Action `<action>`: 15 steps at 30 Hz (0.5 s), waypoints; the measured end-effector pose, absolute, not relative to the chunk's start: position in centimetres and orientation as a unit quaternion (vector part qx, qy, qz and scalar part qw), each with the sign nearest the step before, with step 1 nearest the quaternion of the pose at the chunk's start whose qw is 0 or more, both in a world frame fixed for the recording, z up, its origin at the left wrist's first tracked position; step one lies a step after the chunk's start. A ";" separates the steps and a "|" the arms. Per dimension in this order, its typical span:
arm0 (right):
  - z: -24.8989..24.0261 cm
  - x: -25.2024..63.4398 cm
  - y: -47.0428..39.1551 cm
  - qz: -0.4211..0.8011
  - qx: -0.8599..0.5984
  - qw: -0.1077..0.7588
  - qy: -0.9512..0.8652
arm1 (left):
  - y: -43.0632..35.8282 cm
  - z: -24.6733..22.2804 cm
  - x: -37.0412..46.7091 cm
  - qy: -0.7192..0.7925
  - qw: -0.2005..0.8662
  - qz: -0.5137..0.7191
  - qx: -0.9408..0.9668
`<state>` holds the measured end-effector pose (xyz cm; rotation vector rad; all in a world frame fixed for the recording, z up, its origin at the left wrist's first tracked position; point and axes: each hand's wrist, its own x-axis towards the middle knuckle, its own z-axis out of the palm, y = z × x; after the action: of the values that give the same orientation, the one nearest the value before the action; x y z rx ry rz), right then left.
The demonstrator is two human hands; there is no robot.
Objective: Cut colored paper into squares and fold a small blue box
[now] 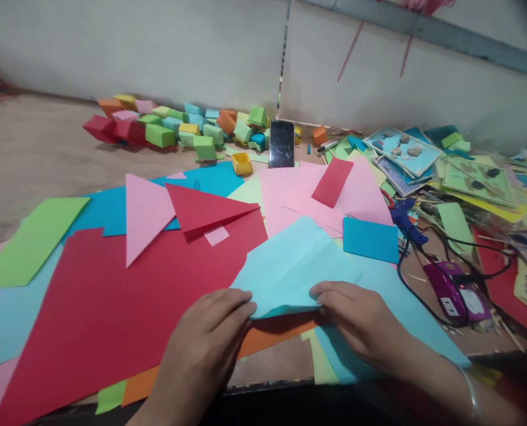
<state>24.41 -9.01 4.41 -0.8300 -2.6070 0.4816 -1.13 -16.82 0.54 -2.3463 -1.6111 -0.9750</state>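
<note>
Between my two hands is a light blue sheet of paper, creased and with its near edge curled up. My left hand pinches the near left corner, thumb hidden beneath. On the near right edge, my right hand closes its fingers on the same sheet. The sheet lies over a large red sheet and a larger light blue sheet. Just beyond it rest a folded red triangle, a pink triangle and a small dark blue rectangle of paper.
Several small folded paper boxes line the wall, beside an upright dark phone. To the right are a blue glue gun, its black cable, a purple power socket and stacked picture cards. The table's front edge runs below my hands.
</note>
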 end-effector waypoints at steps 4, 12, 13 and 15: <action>5.4 24.5 -8.6 0.204 -0.306 0.154 -0.917 | -17.2 0.4 -1.1 -0.565 0.048 -0.333 -0.753; 4.3 24.1 -8.4 0.144 -0.335 0.141 -0.920 | -17.9 -0.1 -1.2 -0.578 -0.009 -0.299 -0.759; 3.8 23.9 -8.5 0.123 -0.350 0.151 -0.916 | -18.0 -0.4 -1.1 -0.578 -0.009 -0.301 -0.759; 2.9 23.4 -8.8 0.076 -0.382 0.163 -0.907 | -18.1 -0.8 -1.0 -0.580 -0.007 -0.310 -0.753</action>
<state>23.40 -8.81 2.88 -1.0898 -2.5862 0.2160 -1.00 -18.15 -0.82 -2.3779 -1.8315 -0.9772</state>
